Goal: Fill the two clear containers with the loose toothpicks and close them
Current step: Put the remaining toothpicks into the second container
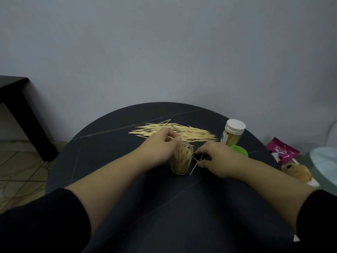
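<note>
An open clear container [181, 161], partly filled with upright toothpicks, stands at the middle of the round black table [113, 161]. My left hand [160, 147] rests against its left side and pinches a few toothpicks over the rim. My right hand [217, 159] lies on the table just right of it, fingers closing on two or three loose toothpicks [196, 164]. A big pile of loose toothpicks [182, 133] lies behind the hands. A second clear container [232, 133], shut with a white lid and holding toothpicks, stands at the right. A green lid [239, 150] lies in front of it.
The table edge curves close on both sides. To the right, beyond the table, are a pink packet [282, 151], a brown soft object [299, 171] and a pale blue round thing [324, 163]. A dark bench [20, 106] stands at the left by the wall.
</note>
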